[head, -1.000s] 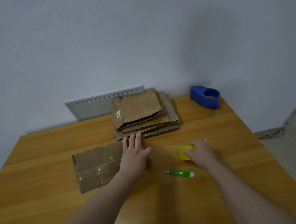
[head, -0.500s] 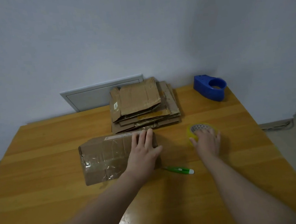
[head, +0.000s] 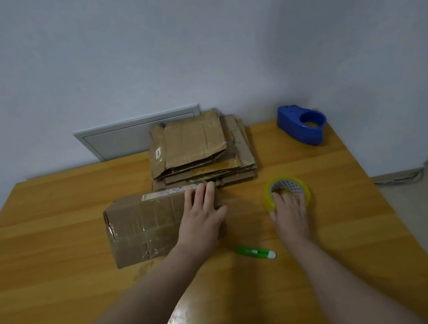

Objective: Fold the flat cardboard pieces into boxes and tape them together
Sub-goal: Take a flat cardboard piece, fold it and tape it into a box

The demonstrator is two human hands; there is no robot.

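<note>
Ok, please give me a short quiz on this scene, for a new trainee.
1. True or false: the left hand lies flat on the taped box.
2. The right hand touches which thing? A) tape roll B) green cutter C) blue dispenser
3. Where does the stack of flat cardboard lie?
Key: 1 true; 2 A; 3 behind the box, at the far edge of the table.

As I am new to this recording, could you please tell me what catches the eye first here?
The left hand lies flat on a taped cardboard box at centre, while the right hand rests on a yellow tape roll to its right. Behind them sits a stack of flat cardboard.
</note>
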